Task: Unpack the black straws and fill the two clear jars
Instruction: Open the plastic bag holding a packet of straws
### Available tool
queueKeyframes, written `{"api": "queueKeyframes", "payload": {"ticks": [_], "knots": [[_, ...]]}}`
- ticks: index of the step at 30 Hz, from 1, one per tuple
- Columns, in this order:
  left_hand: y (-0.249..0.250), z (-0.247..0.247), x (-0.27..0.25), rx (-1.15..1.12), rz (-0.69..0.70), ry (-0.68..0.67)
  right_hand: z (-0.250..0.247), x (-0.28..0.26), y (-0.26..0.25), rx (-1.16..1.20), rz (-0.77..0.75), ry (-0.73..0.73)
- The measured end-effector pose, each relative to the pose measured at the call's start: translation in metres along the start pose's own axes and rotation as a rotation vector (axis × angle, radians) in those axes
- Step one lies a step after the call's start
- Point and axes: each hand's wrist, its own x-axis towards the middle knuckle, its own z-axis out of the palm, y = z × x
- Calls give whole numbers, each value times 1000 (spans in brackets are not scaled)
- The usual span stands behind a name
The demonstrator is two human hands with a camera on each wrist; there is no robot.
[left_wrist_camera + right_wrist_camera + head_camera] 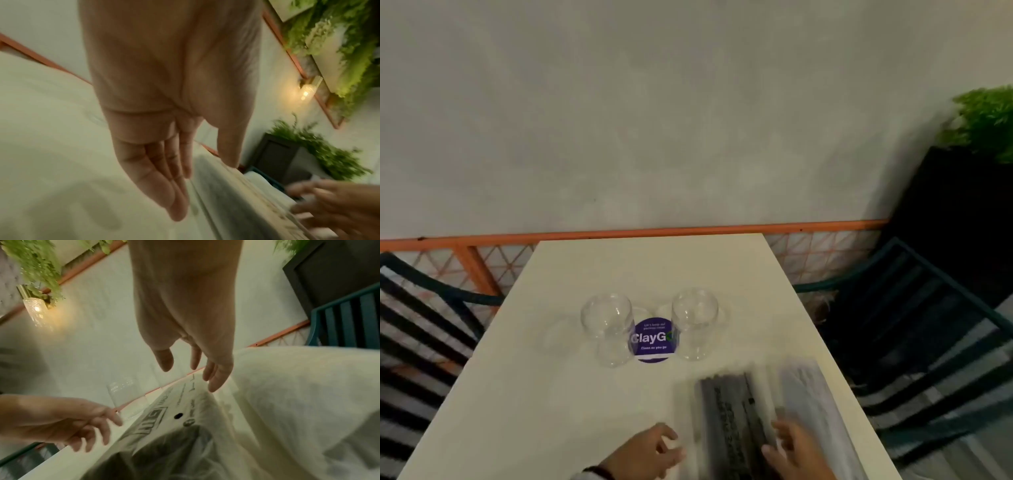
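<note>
The surface (551, 394) carries two empty clear jars (607, 329) at its middle and the sealed straw pack (736, 421) by its near right edge. Unpacking has barely begun: left hand (650, 452) and right hand (796, 448) flank it, fingers relaxed, grasping nothing. Next, the wrapper needs opening.
</note>
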Motion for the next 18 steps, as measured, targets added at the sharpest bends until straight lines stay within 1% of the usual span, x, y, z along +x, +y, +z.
{"api": "queueKeyframes", "payload": {"ticks": [1, 2, 3, 4, 6, 8, 9, 11, 13, 15, 16, 18], "knots": [[9, 9, 12, -5, -25, -82, -1, 7, 7, -32, -16, -123], [17, 17, 21, 3, -52, -109, 1, 12, 9, -55, 5, -200], [25, 25, 28, 1, -61, -133, 4, 14, 6, -8, 45, -240], [32, 32, 32, -15, -50, -129, 8, 18, 5, 27, 79, -249], [35, 46, 36, -43, -32, -78, 13, 25, 4, 106, 108, -295], [31, 53, 35, -39, 2, -22, 14, 28, 3, 227, 122, -341], [31, 54, 30, -67, 2, -23, 12, 28, 4, 293, 127, -370], [22, 55, 27, -128, 7, -23, 10, 24, -2, 358, 85, -478], [13, 54, 19, -150, -8, 4, 11, 23, -7, 316, -1, -574], [6, 48, 6, -212, -22, 80, 13, 22, -16, 261, -107, -578], [4, 43, 0, -250, -16, 151, 13, 21, -21, 203, -157, -558], [3, 27, -15, -338, -13, 349, 13, 14, -37, 41, -290, -515]]}}
